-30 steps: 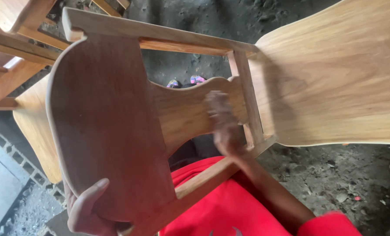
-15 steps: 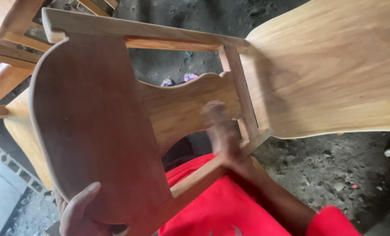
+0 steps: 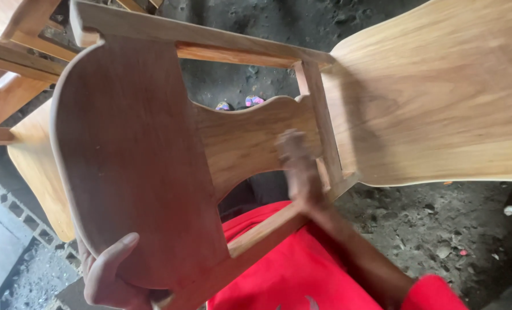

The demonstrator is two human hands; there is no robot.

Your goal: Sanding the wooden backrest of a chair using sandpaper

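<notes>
I hold a wooden chair frame tilted over my lap. Its dark curved wooden panel [image 3: 129, 161] fills the left and narrows to a neck that joins the frame rails [image 3: 210, 40]. My left hand [image 3: 109, 275] grips the panel's lower edge, thumb on top. Blurred by motion, my right hand [image 3: 299, 166] presses on the neck beside the upright rail; whether it holds anything is hidden by the blur. A wide light wooden board [image 3: 439, 97] is joined to the frame on the right.
My red garment [image 3: 290, 270] shows below the frame. Through the frame's gap I see colourful sandals [image 3: 238, 104] on dark dirt ground [image 3: 439, 229]. More wooden furniture parts [image 3: 9, 51] stand at the top left. A pale block edge [image 3: 3, 241] lies at the lower left.
My right hand has slid back and forth along the panel's neck, first down toward me, then slightly up. The frame shifted a little left and back. My left hand's grip stays.
</notes>
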